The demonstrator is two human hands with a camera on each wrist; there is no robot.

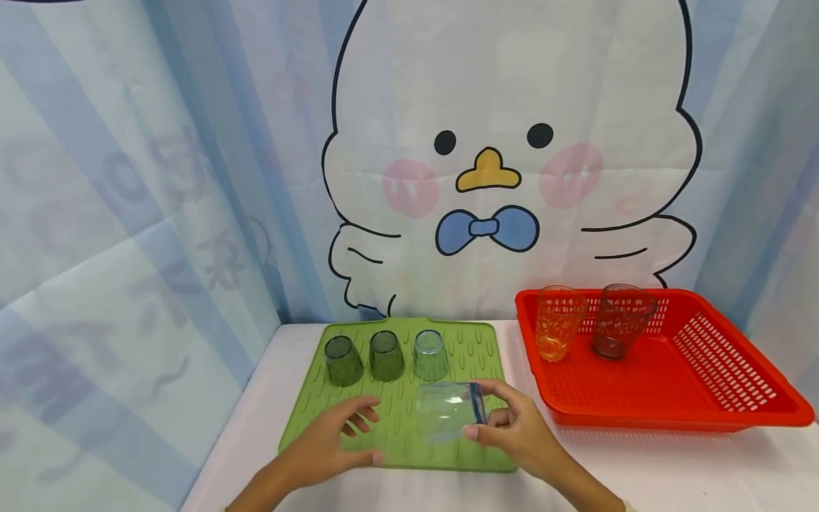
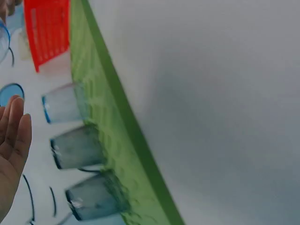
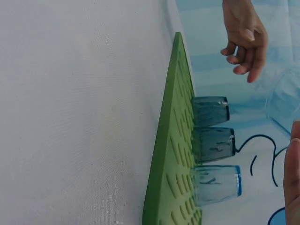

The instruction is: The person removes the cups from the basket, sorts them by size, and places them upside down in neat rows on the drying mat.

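My right hand point(image 1: 515, 427) pinches a clear drinking glass point(image 1: 448, 411) at its blue-tinted end. The glass lies sideways in the air above the green drying mat point(image 1: 397, 448). Apart from it, to the left, my left hand point(image 1: 329, 441) is held with fingers spread and nothing in them. Along the back of the mat stand two dark glasses point(image 1: 343, 361) and a light-blue glass point(image 1: 431, 355), all upside down. The left wrist view shows the straight fingers point(image 2: 18, 131) of the left hand. Only part of the held glass point(image 3: 286, 101) enters the right wrist view.
A red plastic basket point(image 1: 678, 419) stands right of the mat. Inside it lean an amber-looking clear glass point(image 1: 558, 327) and a darker glass point(image 1: 621, 323). Behind the white table point(image 1: 249, 405) hangs a curtain point(image 1: 480, 284) with a cartoon bird.
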